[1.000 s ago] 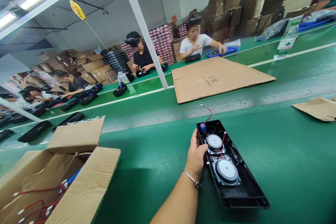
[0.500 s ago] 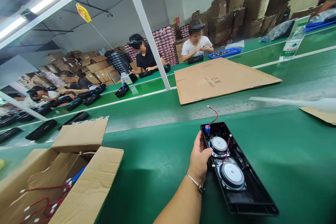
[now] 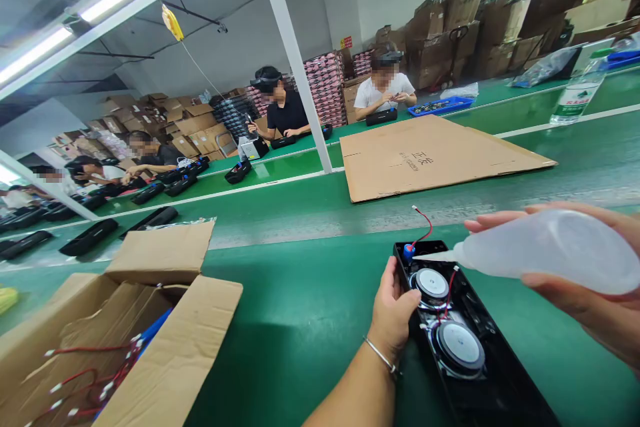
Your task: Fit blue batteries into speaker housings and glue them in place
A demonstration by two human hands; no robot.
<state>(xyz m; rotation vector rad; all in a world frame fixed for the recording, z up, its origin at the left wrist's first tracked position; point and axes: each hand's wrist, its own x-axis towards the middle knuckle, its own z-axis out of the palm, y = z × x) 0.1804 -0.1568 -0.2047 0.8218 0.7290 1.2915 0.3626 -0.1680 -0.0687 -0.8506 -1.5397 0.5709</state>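
The left hand is gripping the speaker shell; the right hand is squeezing a glue bottle. Oversqueezing is risking glue flooding the drivers.

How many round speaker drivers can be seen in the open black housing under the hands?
2. The far driver sits next to the left hand, below the nozzle of the squeeze bottle; the near driver lies beside it in the black housing, whose cropped near end could hide more.
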